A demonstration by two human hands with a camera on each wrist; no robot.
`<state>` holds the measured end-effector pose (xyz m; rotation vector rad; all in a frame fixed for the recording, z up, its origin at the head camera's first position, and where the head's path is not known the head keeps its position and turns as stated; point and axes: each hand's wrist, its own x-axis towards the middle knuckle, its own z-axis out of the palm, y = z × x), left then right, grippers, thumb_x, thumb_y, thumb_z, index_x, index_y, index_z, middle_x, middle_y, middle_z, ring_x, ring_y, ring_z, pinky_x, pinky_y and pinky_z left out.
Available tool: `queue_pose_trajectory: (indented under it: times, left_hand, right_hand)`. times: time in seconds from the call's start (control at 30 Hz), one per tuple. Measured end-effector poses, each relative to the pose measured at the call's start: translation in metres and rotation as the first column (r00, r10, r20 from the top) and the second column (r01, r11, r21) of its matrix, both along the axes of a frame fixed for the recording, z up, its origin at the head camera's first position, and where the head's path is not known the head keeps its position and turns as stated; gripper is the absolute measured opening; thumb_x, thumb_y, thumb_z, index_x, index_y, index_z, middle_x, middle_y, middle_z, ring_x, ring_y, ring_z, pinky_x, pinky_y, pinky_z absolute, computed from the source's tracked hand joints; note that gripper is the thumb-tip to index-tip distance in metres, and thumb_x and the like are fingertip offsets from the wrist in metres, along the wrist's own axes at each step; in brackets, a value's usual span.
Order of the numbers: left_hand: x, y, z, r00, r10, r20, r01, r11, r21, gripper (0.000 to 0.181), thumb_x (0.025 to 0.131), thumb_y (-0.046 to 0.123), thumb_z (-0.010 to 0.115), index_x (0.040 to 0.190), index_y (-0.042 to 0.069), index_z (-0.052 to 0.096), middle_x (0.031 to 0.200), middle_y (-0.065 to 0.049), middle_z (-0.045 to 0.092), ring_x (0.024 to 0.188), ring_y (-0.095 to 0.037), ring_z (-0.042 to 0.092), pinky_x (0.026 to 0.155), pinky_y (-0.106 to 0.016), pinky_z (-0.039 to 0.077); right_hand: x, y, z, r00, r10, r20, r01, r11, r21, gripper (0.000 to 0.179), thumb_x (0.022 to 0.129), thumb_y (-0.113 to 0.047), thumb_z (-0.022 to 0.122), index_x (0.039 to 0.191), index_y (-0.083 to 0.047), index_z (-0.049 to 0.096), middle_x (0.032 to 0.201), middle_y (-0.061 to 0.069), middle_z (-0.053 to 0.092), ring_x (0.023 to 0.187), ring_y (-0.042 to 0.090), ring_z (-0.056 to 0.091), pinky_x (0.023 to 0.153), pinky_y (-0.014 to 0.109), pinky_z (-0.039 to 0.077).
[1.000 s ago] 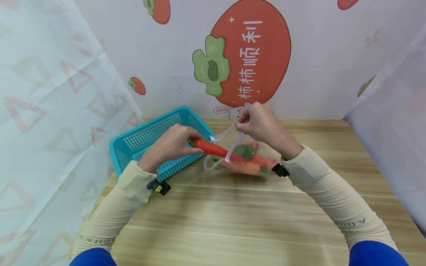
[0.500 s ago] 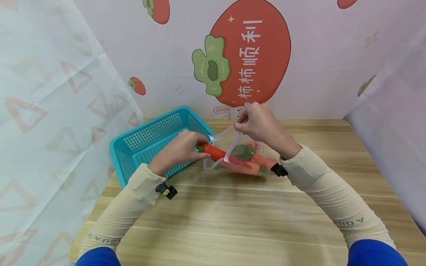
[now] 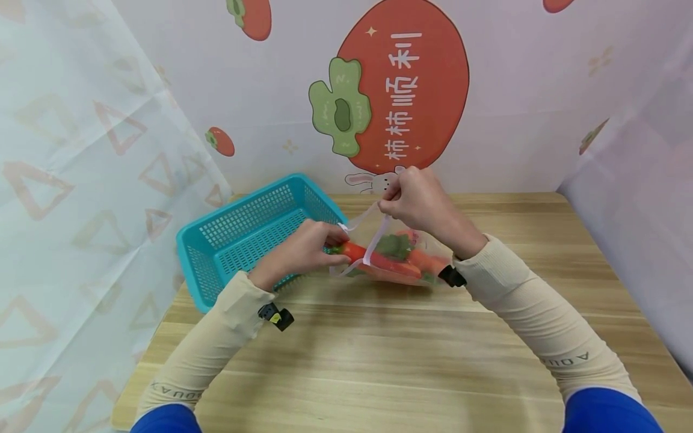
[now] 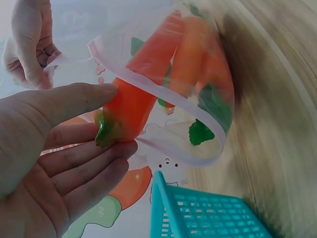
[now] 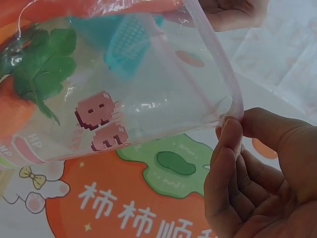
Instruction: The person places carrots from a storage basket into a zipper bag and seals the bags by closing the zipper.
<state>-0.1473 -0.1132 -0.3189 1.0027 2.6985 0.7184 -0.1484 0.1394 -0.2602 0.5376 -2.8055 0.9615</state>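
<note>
A long red chili pepper (image 4: 131,109) with a green stem end is pinched by my left hand (image 3: 310,248), thumb on one side and fingers on the other. Most of the pepper lies inside a clear zip bag (image 5: 173,111); its stem end is at the bag's mouth. My right hand (image 3: 419,201) pinches the upper corner of the bag's pinkish zip edge (image 3: 377,237) between thumb and fingers, lifting it so the mouth gapes. Inside the bag are orange carrots (image 4: 189,62) and green leaves (image 5: 47,64).
A turquoise plastic basket (image 3: 257,240) stands on the wooden table (image 3: 379,361) left of the bag, beside my left hand. A printed sheet (image 3: 503,114) with persimmon drawings hangs behind, and more sheets close off both sides.
My left hand has moved right and slightly down, sliding the chili pepper deeper into the bag. The right hand has kept its grip on the bag's edge, almost still.
</note>
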Motion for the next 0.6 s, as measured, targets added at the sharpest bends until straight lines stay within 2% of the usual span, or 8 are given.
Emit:
queue_pose_trajectory:
  times: [0.23,0.47,0.6]
  left_hand:
    - [0.0023,0.0027,-0.0029,0.999,-0.030,0.027,0.029,0.999,0.040,0.038,0.091,0.022,0.085,0.123,0.002,0.076,0.116,-0.011,0.080,0.102,-0.019,0.079,0.092,-0.036,0.064]
    - [0.0041,0.0027,-0.0058,1.000,-0.021,0.022,0.020,0.998,0.059,0.037,0.091,0.019,0.085,0.123,0.003,0.076,0.115,-0.011,0.080,0.100,-0.020,0.079,0.090,-0.039,0.065]
    - [0.0040,0.0045,-0.0070,0.999,-0.037,0.013,0.036,0.996,0.076,0.034,0.092,0.018,0.085,0.121,0.003,0.077,0.114,-0.011,0.080,0.101,-0.019,0.080,0.089,-0.038,0.065]
  right_hand:
    - [0.0008,0.0024,-0.0009,1.000,-0.003,0.019,0.003,1.000,-0.021,0.012,0.092,-0.011,0.079,0.086,-0.002,0.084,0.074,0.009,0.077,0.060,0.017,0.067,0.053,0.027,0.051]
    - [0.0018,0.0032,-0.0008,1.000,-0.003,0.022,0.004,1.000,-0.018,0.011,0.092,-0.011,0.079,0.086,-0.003,0.084,0.075,0.009,0.078,0.062,0.018,0.067,0.056,0.026,0.053]
    - [0.0018,0.0031,-0.0008,1.000,-0.005,0.017,0.005,1.000,-0.015,0.012,0.092,-0.011,0.079,0.086,-0.003,0.084,0.075,0.009,0.078,0.063,0.018,0.067,0.055,0.027,0.052]
